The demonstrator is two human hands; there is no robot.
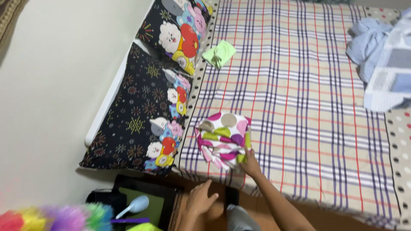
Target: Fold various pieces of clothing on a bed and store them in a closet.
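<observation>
Right hand (249, 164) gripping lower corner of folded dotted cloth (223, 137) on checked bed sheet (308, 107). Cloth at 11 o'clock from that hand, long axis 11-to-5. Left hand (200, 199) loose, empty, farther off at 7 o'clock. Pillow (141, 115) at 9.

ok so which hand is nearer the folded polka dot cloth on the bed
Right. The right hand touches the lower edge of the folded polka dot cloth on the bed. The left hand is apart from it, lower down, off the bed's edge.
</observation>
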